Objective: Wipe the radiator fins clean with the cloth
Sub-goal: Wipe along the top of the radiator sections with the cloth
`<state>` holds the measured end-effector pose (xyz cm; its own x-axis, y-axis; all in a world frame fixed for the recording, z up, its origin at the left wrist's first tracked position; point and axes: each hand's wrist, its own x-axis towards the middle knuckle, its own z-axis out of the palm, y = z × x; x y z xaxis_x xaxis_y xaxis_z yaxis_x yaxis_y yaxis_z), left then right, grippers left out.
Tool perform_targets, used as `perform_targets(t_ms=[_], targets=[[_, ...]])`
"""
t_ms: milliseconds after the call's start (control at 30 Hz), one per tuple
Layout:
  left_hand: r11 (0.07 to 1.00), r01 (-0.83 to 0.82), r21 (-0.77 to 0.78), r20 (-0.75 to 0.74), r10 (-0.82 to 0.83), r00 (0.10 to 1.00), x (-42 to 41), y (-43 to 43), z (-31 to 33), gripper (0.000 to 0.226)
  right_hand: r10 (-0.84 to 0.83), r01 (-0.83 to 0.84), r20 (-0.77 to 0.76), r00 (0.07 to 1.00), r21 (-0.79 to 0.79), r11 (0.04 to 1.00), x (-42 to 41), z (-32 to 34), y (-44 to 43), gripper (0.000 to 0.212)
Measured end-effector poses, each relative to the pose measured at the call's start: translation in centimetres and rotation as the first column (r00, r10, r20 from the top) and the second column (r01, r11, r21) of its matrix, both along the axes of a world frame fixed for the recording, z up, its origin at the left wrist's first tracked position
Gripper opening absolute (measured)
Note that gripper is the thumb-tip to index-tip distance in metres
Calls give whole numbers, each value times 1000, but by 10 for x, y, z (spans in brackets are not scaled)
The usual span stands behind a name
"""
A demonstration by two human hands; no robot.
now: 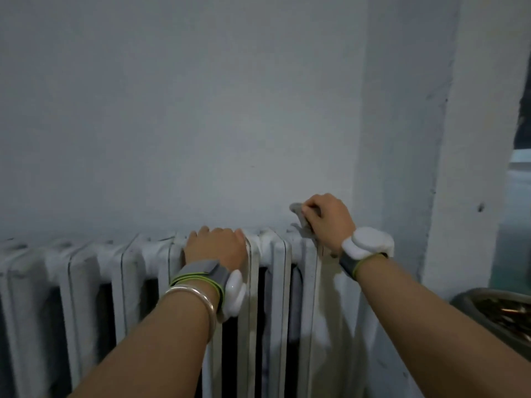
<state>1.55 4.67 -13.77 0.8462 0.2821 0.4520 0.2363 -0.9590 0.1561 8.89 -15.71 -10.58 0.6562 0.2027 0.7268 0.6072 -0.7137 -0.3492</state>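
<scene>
A white cast-iron radiator [94,271] with upright fins stands against the wall along the lower part of the view. My left hand [215,245] rests on top of the fins near the middle, fingers curled over the far edge. My right hand [327,218] grips a small grey cloth [298,218] above the radiator's right end, the cloth touching the top of the last fins. Most of the cloth is hidden inside the fist. Both wrists carry grey bands with white pods.
A white wall [201,110] rises behind the radiator. A wall corner or pillar [448,168] stands right of it. A dark metal basin [500,314] with brownish contents sits low at the right edge.
</scene>
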Motion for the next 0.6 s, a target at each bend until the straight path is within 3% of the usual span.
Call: perform_targets(t_ms=[100, 167, 267, 367, 600], targets=[[1000, -10, 2, 19, 10, 1000, 1, 1, -1, 49, 5, -30, -152, 988, -164, 986, 14, 0, 18, 18], [1000, -15, 6, 22, 15, 1000, 1, 1, -2, 51, -1, -84, -297, 955, -273, 958, 14, -3, 25, 31], [1000, -14, 19, 25, 13, 1000, 3, 1, -3, 51, 18, -136, -431, 902, -243, 960, 14, -4, 22, 37], [1000, -10, -5, 27, 10, 1000, 4, 3, -3, 49, 29, -108, -381, 924, -187, 976, 12, -3, 19, 33], [1000, 3, -25, 20, -2, 1000, 5, 4, -2, 44, -30, -8, -159, 987, -231, 973, 7, -14, 21, 28]])
